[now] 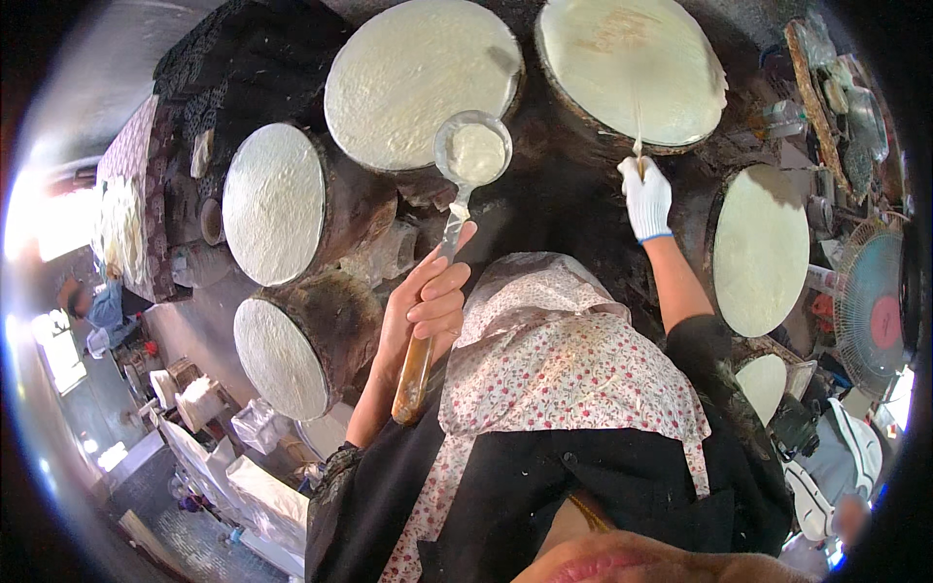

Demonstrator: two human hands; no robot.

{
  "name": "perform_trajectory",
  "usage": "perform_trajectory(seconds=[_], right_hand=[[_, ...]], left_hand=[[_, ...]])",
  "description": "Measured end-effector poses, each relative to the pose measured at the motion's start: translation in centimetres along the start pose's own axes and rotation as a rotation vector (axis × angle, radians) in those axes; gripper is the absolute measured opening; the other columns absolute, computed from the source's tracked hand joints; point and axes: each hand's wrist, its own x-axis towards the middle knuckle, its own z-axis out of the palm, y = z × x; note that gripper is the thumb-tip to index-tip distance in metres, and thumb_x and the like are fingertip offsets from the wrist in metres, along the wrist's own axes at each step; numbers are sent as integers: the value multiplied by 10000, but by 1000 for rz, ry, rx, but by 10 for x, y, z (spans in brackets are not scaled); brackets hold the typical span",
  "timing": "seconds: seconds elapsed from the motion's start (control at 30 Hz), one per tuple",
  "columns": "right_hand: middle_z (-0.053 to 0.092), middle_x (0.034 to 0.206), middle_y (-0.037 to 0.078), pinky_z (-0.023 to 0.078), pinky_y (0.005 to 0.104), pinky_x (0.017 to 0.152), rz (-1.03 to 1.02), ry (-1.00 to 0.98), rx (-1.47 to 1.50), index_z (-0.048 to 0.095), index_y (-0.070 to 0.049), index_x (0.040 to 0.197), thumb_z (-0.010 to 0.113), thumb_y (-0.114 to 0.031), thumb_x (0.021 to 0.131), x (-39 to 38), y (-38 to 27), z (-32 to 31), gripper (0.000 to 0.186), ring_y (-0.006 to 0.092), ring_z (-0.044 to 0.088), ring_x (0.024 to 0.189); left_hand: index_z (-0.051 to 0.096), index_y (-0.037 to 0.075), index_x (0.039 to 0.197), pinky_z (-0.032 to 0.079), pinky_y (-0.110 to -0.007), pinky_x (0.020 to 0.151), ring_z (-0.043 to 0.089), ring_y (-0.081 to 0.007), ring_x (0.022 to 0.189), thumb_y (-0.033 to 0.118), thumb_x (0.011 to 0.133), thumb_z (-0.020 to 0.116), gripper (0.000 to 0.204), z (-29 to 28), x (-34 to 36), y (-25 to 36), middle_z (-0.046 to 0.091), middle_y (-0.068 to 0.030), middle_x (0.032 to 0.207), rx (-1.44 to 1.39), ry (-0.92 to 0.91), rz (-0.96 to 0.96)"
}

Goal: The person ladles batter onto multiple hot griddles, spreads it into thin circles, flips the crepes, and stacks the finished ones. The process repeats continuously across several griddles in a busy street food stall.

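My bare left hand (428,311) is closed round the long handle of a metal ladle (476,151), whose round cup holds white batter and appears over the edge of the top middle griddle's white disc (398,78). My right hand (646,204), in a white glove, grips a thin tool (638,146) at the near rim of the top right griddle. That griddle bears a pale round layer of batter (632,78) with brownish streaks, and a narrow line runs across it toward the tool.
More round griddles with white discs stand at left (272,204), lower left (280,360), right (760,248) and lower right (760,384). A fan (870,301) is at far right. Pale sheets (121,223) lie at upper left; containers and clutter (204,403) sit at lower left.
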Motion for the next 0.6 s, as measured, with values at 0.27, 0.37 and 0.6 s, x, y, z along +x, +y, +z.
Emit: perform_trajectory(seconds=[0.27, 0.37, 0.6], right_hand=[[697, 1216, 234, 583, 491, 897, -401, -249, -84, 579, -107, 1466, 637, -249, 1000, -107, -99, 78, 490, 419, 707, 1080], [705, 1232, 240, 578, 449, 898, -18, -735, 250, 546, -106, 1522, 606, -204, 1027, -112, -134, 107, 509, 395, 722, 1079], [667, 1398, 226, 526, 384, 1044, -218, -415, 149, 545, -98, 1531, 674, -272, 988, -120, -131, 111, 585, 341, 687, 1247]], left_hand=[[321, 27, 1632, 389, -188, 398, 357, -4, 498, 124, 1154, 402, 494, -54, -70, 42, 387, 33, 796, 31, -3, 119], [336, 32, 1624, 391, -193, 403, 352, -8, 500, 125, 1154, 403, 484, -70, -100, 58, 386, 34, 800, -11, 17, 175], [267, -4, 1645, 426, -235, 421, 422, -37, 501, 93, 1157, 363, 506, -92, -137, 79, 421, 3, 792, -50, -76, 235]])
